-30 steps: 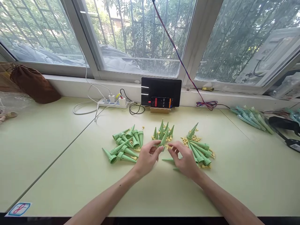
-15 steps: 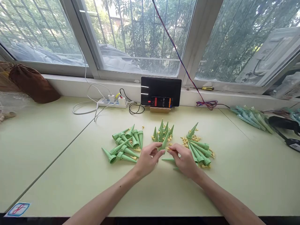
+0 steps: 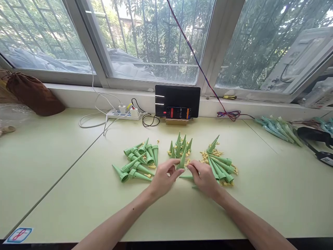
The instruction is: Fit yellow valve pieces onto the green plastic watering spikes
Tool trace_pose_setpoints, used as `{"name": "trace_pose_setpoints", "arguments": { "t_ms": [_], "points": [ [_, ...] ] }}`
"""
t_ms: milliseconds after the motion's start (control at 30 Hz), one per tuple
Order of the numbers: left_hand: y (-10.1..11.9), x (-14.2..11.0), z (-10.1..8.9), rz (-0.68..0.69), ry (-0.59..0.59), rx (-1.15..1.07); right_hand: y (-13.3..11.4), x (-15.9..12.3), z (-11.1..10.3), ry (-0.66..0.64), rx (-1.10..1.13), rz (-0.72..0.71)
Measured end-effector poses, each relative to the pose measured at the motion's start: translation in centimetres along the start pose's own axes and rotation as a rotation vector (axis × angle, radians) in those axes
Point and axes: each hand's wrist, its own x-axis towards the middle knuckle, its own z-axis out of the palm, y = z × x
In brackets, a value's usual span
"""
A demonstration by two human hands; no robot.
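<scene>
Between thumb and fingers, my left hand (image 3: 163,177) holds a green plastic cone spike (image 3: 182,159) with its tip pointing up. Close on its right, my right hand (image 3: 205,177) is pinched at the fingertips beside a small yellow plastic piece (image 3: 187,162); the fingers partly hide it. Just behind them, several green cones (image 3: 178,150) stand upright with yellow pieces around them. A pile of loose green cones (image 3: 140,166) lies left of my left hand. More cones (image 3: 221,168) lie right of my right hand, among scattered yellow pieces (image 3: 204,155).
Behind the cones, a phone (image 3: 178,113) showing a timer leans against a black tablet (image 3: 178,95). A power strip (image 3: 124,114) with cables sits at the back left. Plastic-wrapped green items (image 3: 279,130) and a black strap-like object (image 3: 316,139) lie at the right.
The green cone in my left hand has become more upright. My right fingertips have shifted slightly, and the yellow piece shows less clearly. The view has moved a little.
</scene>
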Motion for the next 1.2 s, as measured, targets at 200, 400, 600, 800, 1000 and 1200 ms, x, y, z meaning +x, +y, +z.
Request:
{"name": "trace_pose_setpoints", "arguments": {
  "t_ms": [200,400,600,800,1000,1200],
  "points": [
    [0.1,-0.1,-0.05,0.023,-0.024,0.02,0.18,-0.18,0.17,-0.037,-0.036,0.004],
    [0.08,-0.14,0.3,0.021,-0.013,0.053,-0.07,0.02,-0.02,-0.035,0.004,0.069],
    [0.13,0.0,0.09,0.009,0.099,0.038,0.04,0.27,-0.17,-0.028,0.13,0.073],
    [0.17,-0.09,-0.01,0.009,0.085,0.025,0.25,0.24,-0.1,-0.044,0.129,0.016],
    [-0.21,-0.1,0.17,0.015,0.06,0.033,0.46,-0.07,0.03,-0.072,0.053,-0.007],
    [-0.51,-0.05,0.16,0.062,0.058,0.013,0.5,-0.18,0.12,-0.077,0.007,-0.01]
  ]
}}
